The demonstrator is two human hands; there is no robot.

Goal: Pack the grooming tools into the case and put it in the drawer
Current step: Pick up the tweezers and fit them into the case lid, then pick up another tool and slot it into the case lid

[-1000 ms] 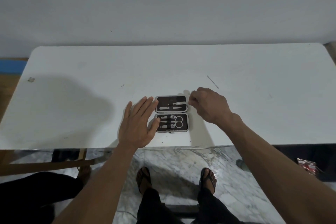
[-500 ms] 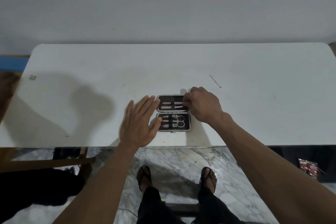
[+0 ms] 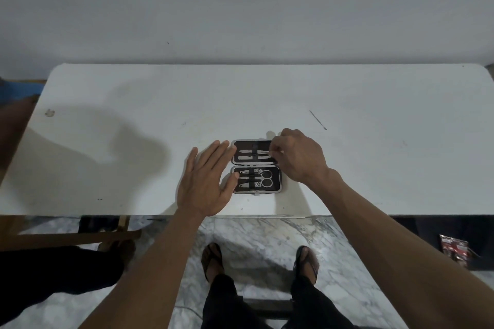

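A small black grooming case [image 3: 280, 179] lies open on the white table [image 3: 374, 168], near its front edge. Its near half holds scissors [image 3: 264, 178], clippers and other small tools under a strap. The far half holds two slim silver tools. My right hand [image 3: 299, 157] covers that half's right end, fingertips pinched on the end of the upper silver tool [image 3: 252, 152]. My left hand [image 3: 205, 181] lies flat and spread at the case's left side, thumb tip on the near half. A thin metal pick [image 3: 318, 120] lies loose on the table, back right.
The table's front edge runs just below the case, with marble floor and my sandalled feet beneath. Another person's dark-clothed leg [image 3: 53, 272] and a wooden bar [image 3: 69, 239] are at the lower left. A red packet [image 3: 454, 247] lies on the floor at right.
My right hand has brought the silver tool down into the case's far half and still pinches its right end. My left hand has stayed flat beside the case.
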